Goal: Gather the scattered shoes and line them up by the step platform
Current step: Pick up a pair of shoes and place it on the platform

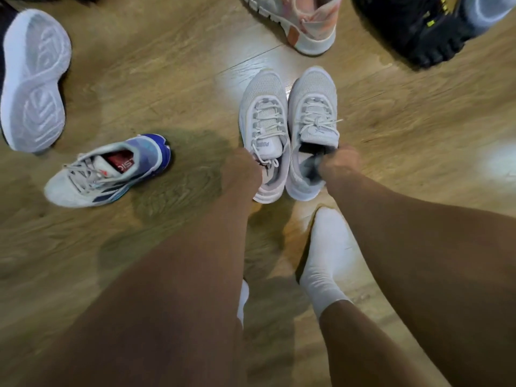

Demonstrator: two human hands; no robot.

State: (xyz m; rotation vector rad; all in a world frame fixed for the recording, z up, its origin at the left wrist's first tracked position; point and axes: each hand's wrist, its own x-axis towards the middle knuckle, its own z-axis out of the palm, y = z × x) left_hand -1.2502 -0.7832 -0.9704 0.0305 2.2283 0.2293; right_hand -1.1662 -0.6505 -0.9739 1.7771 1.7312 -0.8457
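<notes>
A person's left hand (243,169) curls its fingers into the heel opening of a pale grey mesh lace-up trainer (264,113). The right hand (339,163) grips the collar of the matching grey trainer (312,104) in the same way. The pair sits side by side at the centre, toes pointing away from the person, over a light wooden plank floor (167,65); whether the soles rest on it cannot be told. To the left, well apart, a blue-and-grey running shoe with a red insole (111,171) stands upright. Beyond it a white-soled shoe (33,79) lies tipped over, tread showing. A peach-and-white trainer (301,20) and a black shoe with yellow marks (413,26) sit at the top edge. A white-socked foot (326,255) stands just behind the pair.
</notes>
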